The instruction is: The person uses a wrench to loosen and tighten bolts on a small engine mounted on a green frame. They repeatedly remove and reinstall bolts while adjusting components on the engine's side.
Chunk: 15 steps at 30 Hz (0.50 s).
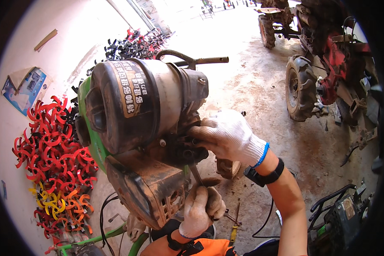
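An engine with a big dark air filter canister fills the middle of the view. Below the canister is a dusty brown slotted cover. My right hand, in a white knit glove with a blue cuff, reaches in under the canister's right side. Its fingers are bent against dark engine parts, and their tips are hidden. Lower down, my left hand, in a soiled white glove, is closed around a slim metal tool. The tool's shank points up to a dark fitting near my right fingers; its end is hidden.
Red, yellow and orange curved tiller blades are piled along the left wall. A yellow-handled screwdriver lies below my hands. A red tractor with a lugged tire stands at right. Another dark machine sits at lower right.
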Each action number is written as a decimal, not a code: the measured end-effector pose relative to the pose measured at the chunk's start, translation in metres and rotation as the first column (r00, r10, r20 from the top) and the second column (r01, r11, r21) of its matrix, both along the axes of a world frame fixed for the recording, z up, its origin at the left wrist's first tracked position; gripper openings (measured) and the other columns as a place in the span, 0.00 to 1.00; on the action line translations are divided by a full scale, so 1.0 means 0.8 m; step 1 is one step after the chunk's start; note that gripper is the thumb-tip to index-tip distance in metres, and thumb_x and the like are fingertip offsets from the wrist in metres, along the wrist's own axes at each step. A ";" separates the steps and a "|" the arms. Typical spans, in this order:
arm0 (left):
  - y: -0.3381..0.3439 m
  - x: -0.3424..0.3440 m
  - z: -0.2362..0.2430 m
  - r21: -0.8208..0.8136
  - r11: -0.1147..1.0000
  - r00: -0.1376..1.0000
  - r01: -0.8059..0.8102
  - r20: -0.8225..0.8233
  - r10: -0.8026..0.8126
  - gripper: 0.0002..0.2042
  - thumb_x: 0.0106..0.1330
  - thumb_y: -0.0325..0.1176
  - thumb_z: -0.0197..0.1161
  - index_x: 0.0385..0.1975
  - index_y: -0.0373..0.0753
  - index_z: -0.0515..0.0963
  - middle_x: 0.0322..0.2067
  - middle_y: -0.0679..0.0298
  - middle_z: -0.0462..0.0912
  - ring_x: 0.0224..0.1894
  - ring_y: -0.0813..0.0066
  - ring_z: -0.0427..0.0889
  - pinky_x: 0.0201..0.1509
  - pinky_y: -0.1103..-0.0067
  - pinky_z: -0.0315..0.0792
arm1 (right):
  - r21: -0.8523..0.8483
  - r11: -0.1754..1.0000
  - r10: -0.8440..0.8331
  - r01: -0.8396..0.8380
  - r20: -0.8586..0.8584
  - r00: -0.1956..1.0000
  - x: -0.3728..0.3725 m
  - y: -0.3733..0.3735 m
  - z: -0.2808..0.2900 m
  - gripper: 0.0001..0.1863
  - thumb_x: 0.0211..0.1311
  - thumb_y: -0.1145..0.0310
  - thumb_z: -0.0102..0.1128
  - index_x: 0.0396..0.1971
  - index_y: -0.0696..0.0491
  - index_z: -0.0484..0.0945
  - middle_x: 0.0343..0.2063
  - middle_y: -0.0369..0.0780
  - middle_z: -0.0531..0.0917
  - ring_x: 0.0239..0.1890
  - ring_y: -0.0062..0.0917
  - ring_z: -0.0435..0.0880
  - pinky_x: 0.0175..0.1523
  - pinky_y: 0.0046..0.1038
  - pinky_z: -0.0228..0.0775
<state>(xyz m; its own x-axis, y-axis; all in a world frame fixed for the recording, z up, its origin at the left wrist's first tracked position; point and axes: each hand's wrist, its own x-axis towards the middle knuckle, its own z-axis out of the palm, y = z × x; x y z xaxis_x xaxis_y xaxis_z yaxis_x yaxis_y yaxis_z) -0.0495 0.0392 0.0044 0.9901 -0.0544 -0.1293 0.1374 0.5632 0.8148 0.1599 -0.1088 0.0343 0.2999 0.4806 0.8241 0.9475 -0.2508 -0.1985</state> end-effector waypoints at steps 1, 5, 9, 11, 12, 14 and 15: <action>0.001 -0.001 -0.002 0.019 1.000 1.000 -0.013 -0.008 0.013 0.21 0.93 0.46 0.50 0.68 0.36 0.77 0.24 0.70 0.63 0.19 0.78 0.56 0.24 0.75 0.57 | -0.006 1.000 0.006 -0.006 -0.007 1.000 0.001 -0.001 0.000 0.19 0.60 0.63 0.80 0.51 0.45 0.88 0.37 0.38 0.86 0.38 0.40 0.90 0.40 0.42 0.84; -0.004 -0.006 -0.014 0.162 0.987 1.000 0.008 0.024 -0.012 0.20 0.93 0.45 0.49 0.68 0.36 0.77 0.25 0.70 0.63 0.20 0.76 0.57 0.24 0.74 0.57 | 0.044 0.999 -0.014 0.016 -0.046 0.999 -0.006 0.004 -0.004 0.21 0.60 0.64 0.81 0.54 0.46 0.89 0.37 0.40 0.86 0.38 0.44 0.89 0.42 0.44 0.83; -0.025 -0.019 -0.007 0.207 0.978 0.955 -0.026 0.293 -0.037 0.17 0.92 0.38 0.50 0.69 0.34 0.76 0.29 0.63 0.72 0.29 0.71 0.69 0.38 0.66 0.72 | 0.148 0.986 -0.067 0.081 -0.099 0.993 -0.025 0.011 -0.014 0.22 0.61 0.66 0.80 0.56 0.48 0.89 0.38 0.43 0.87 0.41 0.46 0.89 0.43 0.46 0.82; -0.029 -0.038 0.018 0.310 0.944 0.975 -0.117 0.215 0.051 0.16 0.90 0.34 0.54 0.68 0.33 0.75 0.39 0.57 0.82 0.43 0.62 0.82 0.58 0.53 0.80 | 0.174 0.984 -0.018 0.046 -0.157 0.987 -0.034 0.008 -0.019 0.23 0.64 0.69 0.77 0.59 0.50 0.87 0.42 0.45 0.88 0.42 0.48 0.89 0.44 0.47 0.82; -0.029 -0.041 0.033 0.298 0.950 0.956 -0.089 0.294 -0.003 0.15 0.90 0.33 0.54 0.68 0.34 0.76 0.39 0.57 0.82 0.43 0.62 0.83 0.59 0.52 0.80 | 0.181 0.983 -0.011 0.043 -0.176 0.984 -0.038 0.006 -0.021 0.23 0.64 0.69 0.76 0.59 0.50 0.87 0.42 0.46 0.87 0.41 0.48 0.89 0.44 0.47 0.82; -0.027 -0.052 0.071 0.318 0.946 0.931 -0.069 0.362 -0.054 0.14 0.90 0.33 0.56 0.67 0.36 0.76 0.40 0.57 0.83 0.43 0.60 0.85 0.60 0.50 0.80 | 0.184 0.982 -0.008 0.045 -0.196 0.980 -0.045 0.005 -0.023 0.24 0.66 0.72 0.74 0.62 0.52 0.85 0.45 0.47 0.86 0.42 0.50 0.89 0.44 0.48 0.82; -0.023 -0.059 0.096 0.415 0.906 0.925 -0.076 0.368 -0.091 0.16 0.89 0.38 0.60 0.67 0.38 0.76 0.40 0.57 0.83 0.43 0.56 0.86 0.59 0.49 0.81 | 0.180 0.982 -0.012 0.048 -0.200 0.980 -0.046 0.005 -0.023 0.23 0.66 0.72 0.73 0.62 0.52 0.85 0.44 0.48 0.86 0.41 0.50 0.88 0.44 0.48 0.82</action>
<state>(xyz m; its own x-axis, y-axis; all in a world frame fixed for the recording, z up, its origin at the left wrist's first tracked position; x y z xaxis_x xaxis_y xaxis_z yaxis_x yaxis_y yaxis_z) -0.0971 0.0205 0.0812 0.9682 -0.0866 0.2346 -0.2186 0.1620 0.9623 0.1231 -0.1050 0.0157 0.4770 0.3153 0.8204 0.8776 -0.2204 -0.4256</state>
